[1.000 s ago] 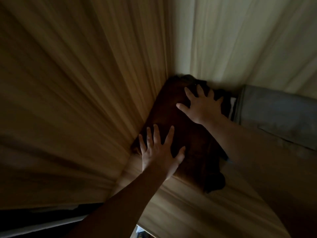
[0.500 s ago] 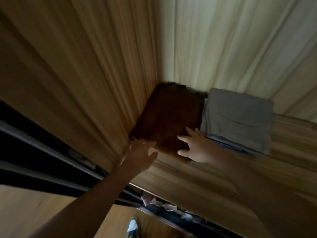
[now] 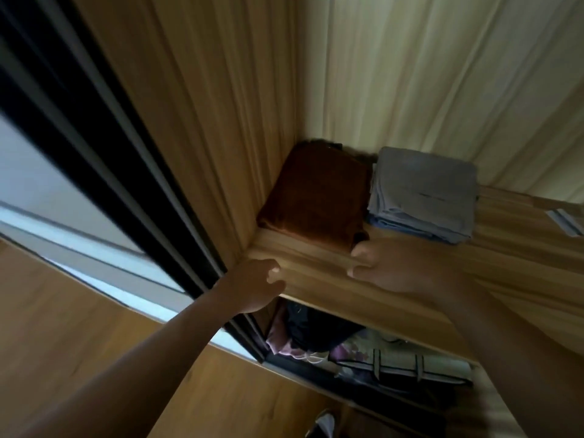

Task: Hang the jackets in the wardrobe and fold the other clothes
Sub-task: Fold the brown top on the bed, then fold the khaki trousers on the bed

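– Up on the wardrobe shelf, far left corner: is that where the brown folded garment sits?
– Yes, pressed against the side wall, its right edge touching the grey-blue folded stack. Both lie flat, back from the shelf's near lip.
– And the hands?
– The left hand hangs at the shelf's near edge, fingers loosely curled around nothing. The right hand is over bare wood just beside the garment's near right corner, relaxed and empty. It's blurred, so I can't tell whether a fingertip touches the cloth.
– So the stowing looks finished?
– I'd judge so. To do it well, check that near right corner, where a darker flap seems to poke out. Tuck it with flat fingers rather than pulling, or the fold may slide. Keep both piles' front edges level.
– Anything below?
– Mixed clothes and a striped bag in the lower compartment, too dim to sort.
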{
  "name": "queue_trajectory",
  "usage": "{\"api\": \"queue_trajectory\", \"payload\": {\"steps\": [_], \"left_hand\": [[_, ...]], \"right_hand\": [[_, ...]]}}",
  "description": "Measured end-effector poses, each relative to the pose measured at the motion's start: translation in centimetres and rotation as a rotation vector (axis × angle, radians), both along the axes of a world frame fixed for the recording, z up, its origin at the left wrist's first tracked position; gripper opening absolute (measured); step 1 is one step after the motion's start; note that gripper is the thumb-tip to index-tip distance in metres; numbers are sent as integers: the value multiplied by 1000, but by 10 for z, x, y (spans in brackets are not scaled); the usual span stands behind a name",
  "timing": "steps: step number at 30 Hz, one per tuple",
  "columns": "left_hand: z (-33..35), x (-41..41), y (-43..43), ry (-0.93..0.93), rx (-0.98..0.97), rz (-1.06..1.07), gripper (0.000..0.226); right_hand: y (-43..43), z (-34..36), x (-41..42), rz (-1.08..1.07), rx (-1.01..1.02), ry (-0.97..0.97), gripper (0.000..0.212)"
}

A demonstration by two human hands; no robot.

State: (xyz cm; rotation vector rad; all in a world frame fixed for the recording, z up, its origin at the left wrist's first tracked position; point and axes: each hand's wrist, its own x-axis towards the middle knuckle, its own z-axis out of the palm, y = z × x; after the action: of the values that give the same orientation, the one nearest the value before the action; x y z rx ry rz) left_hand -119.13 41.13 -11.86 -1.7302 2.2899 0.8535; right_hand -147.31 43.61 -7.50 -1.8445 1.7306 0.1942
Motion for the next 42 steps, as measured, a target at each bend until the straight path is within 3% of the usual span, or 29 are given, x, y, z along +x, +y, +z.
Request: {"api": "queue_trajectory", "payload": {"steps": [6,19,26,33,42], "left_hand": [[16,103,77,-6,-19,118,33],[43,412,288,-122,24,716,41],[61,528,382,-185,41,990,42],[59,618,410,-217,53,1197,43],[51,719,344,-223,70,1431,42]], "right_hand": [[38,17,92,20,-83,8,56],[118,28,435,590,-158,49,57],[135,40,581,850,-199,53,54],[111,30,717,1046,-199,12,54],[13,33,896,1264,-208,-19,51]]}}
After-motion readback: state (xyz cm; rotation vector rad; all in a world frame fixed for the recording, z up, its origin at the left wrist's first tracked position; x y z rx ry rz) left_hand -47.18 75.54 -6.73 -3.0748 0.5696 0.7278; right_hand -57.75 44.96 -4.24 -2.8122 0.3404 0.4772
